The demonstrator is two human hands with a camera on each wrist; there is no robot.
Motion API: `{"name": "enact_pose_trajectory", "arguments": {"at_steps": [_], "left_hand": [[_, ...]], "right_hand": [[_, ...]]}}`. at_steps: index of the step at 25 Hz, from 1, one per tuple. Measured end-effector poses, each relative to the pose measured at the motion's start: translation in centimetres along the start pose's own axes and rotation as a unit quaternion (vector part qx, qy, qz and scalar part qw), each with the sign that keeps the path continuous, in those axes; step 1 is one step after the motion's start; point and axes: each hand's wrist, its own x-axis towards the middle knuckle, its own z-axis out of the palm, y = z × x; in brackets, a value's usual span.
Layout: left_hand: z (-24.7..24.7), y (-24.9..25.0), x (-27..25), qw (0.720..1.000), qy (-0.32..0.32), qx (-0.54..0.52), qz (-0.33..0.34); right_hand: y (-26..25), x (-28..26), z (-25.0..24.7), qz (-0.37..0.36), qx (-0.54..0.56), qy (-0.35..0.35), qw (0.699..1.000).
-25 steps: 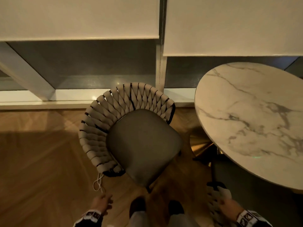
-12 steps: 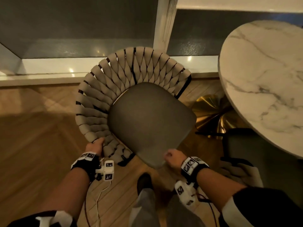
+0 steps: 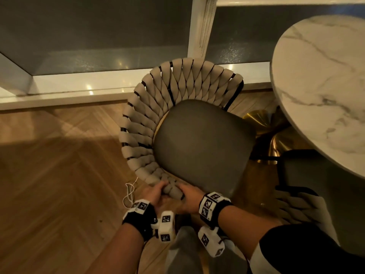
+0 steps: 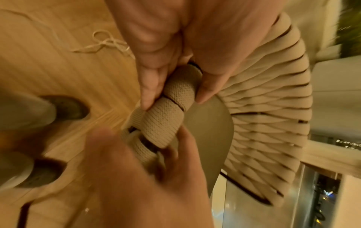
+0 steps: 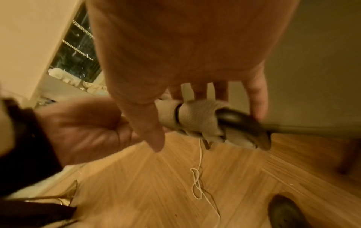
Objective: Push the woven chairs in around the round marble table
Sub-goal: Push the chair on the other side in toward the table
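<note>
A woven chair (image 3: 142, 123) with a beige strap back and a grey seat (image 3: 201, 145) stands on the wood floor, left of the round marble table (image 3: 320, 86). Both hands grip the near end of its woven rim (image 4: 162, 121). My left hand (image 3: 156, 195) wraps the rim from the left, thumb on one side and fingers on the other (image 4: 175, 98). My right hand (image 3: 188, 198) curls round the rim's tip, beside the black frame end (image 5: 205, 123). A second woven chair (image 3: 296, 206) sits at the lower right, its dark seat partly under the table.
The table's gold pedestal base (image 3: 272, 135) shows between the chair and the table top. A white window ledge (image 3: 69, 89) runs behind the chair. A loose white cord (image 3: 129, 192) lies on the floor by my left hand. My feet (image 5: 283, 212) are just below the chair.
My right hand has left the seat's front edge and joined my left hand on the near end of the woven rim. The left hand slid down the rim. The chair sits slightly nearer the table.
</note>
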Motion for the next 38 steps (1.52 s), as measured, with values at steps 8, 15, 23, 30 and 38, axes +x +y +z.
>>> {"name": "enact_pose_trajectory", "arguments": {"at_steps": [8, 15, 23, 30, 38], "left_hand": [[0.0, 4.2, -1.9, 0.948, 0.113, 0.284, 0.085], [-1.2, 14.0, 4.1, 0.914, 0.193, 0.321, 0.157], [-0.7, 10.9, 4.4, 0.917, 0.208, 0.304, 0.152], [3.3, 7.3, 3.4, 0.958, 0.083, 0.219, 0.163], [5.2, 8.8, 1.5, 0.968, 0.069, 0.147, 0.190]], "right_hand": [[4.0, 0.6, 1.5, 0.123, -0.006, 0.125, 0.984], [4.7, 0.9, 1.4, 0.120, 0.024, 0.097, 0.988], [7.9, -0.5, -1.9, 0.126, -0.068, 0.070, 0.987], [13.5, -2.3, -9.6, 0.119, -0.049, 0.165, 0.978], [17.2, -3.7, -11.0, 0.076, -0.077, 0.192, 0.975]]}}
